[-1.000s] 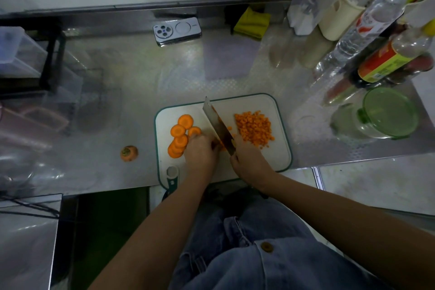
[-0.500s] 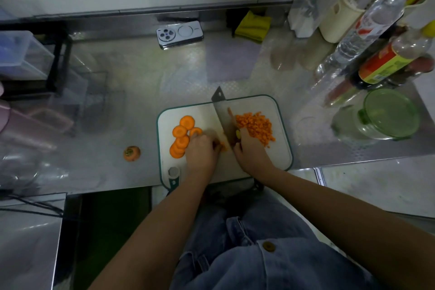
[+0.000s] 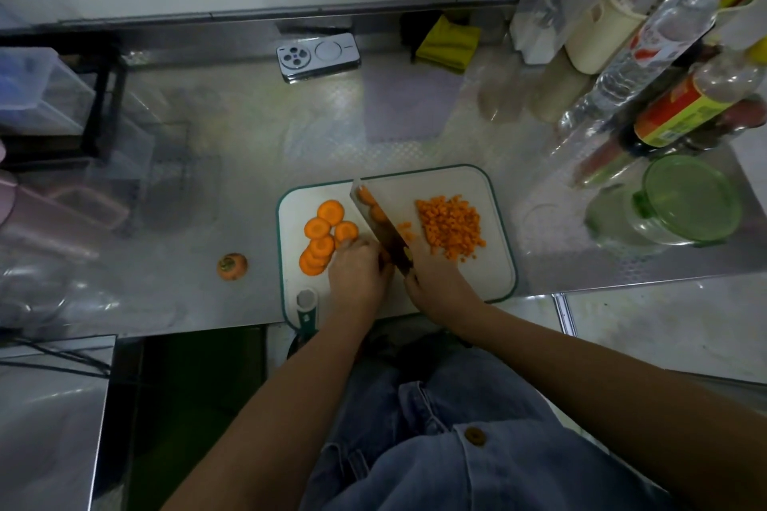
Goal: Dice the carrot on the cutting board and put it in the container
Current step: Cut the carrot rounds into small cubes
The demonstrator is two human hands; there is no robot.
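Gripping the cleaver point(image 3: 381, 229) by its handle in the right hand point(image 3: 433, 282), grip wrapped tight around it, blade now lying tilted with its flat face up and a few orange bits clinging to it. Half a second ago standing more upright beside the diced heap; now swinging back toward the left. Pressing down beside the blade with the left hand point(image 3: 356, 276), fingers curled, apparently pinning a slice underneath, though that piece is hidden. Sitting on the left half of the cutting board point(image 3: 500, 274): a small fan of uncut carrot rounds point(image 3: 321, 236), just beside the left hand. Piling up on the right half: the diced carrot point(image 3: 450, 226), well clear of the blade. Resting alone on the tabletop point(image 3: 249, 145), left of the board: the carrot top point(image 3: 232, 266). Waiting off to the right, apart from the board: the green-lidded container point(image 3: 691, 199), lid on. Judging from this, dicing only partly done and transfer not yet begun.
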